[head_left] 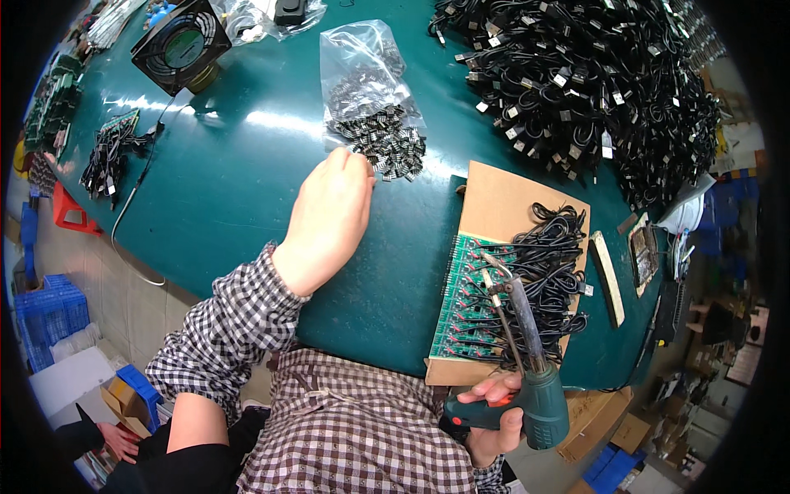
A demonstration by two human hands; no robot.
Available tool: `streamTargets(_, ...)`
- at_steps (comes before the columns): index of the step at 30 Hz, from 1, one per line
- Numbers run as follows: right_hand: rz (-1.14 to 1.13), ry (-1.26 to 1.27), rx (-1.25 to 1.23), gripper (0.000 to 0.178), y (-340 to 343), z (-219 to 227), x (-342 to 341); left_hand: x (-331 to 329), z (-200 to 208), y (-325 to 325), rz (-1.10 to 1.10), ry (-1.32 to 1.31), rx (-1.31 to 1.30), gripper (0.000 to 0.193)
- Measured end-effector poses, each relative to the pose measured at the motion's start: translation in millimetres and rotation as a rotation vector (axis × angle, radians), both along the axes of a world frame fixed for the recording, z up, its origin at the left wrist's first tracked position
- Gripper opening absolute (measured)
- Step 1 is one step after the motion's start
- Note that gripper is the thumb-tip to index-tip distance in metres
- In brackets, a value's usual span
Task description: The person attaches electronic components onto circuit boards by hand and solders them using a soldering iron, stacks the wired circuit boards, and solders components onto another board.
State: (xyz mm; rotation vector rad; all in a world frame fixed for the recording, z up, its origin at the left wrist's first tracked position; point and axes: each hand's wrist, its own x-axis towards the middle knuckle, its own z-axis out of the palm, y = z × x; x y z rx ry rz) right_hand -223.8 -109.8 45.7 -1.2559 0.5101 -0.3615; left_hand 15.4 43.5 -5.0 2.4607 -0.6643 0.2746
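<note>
My left hand [331, 216] reaches to the near edge of a heap of small black connectors with metal pins [387, 144]. Its fingers are curled together, the tips mostly hidden behind the hand, so what they pinch does not show. The heap spills from a clear plastic bag [358, 62]. At the lower right my right hand [494, 420] grips the handle of a green soldering gun [545, 412]. Its metal barrel and thin feed tube point up over a panel of green circuit boards [465, 300], with black cables [555, 272] attached, on a cardboard sheet [498, 198].
A large mound of black USB cables [568, 82] fills the far right. A black fan [183, 48] stands far left, near a bundle of boards with cables [115, 152]. Right of the cardboard lies a pale strip [607, 280]. Another person's hand [119, 440] shows lower left.
</note>
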Motion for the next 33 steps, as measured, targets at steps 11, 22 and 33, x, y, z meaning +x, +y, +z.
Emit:
streamTargets(11, 0.008, 0.035, -0.147, 0.047, 8, 8, 17, -88, 51, -9, -0.232, 1.588, -1.076, 0.014)
streamTargets(22, 0.106, 0.065, -0.333, 0.030, 5, 13, 31, -127, 46, -25, -0.360, 1.281, -1.053, 0.010)
streamTargets(33, 0.203, 0.171, -0.420, 0.030, 5, 16, 29, -126, 47, -15, -0.400, 0.906, -0.788, 0.010)
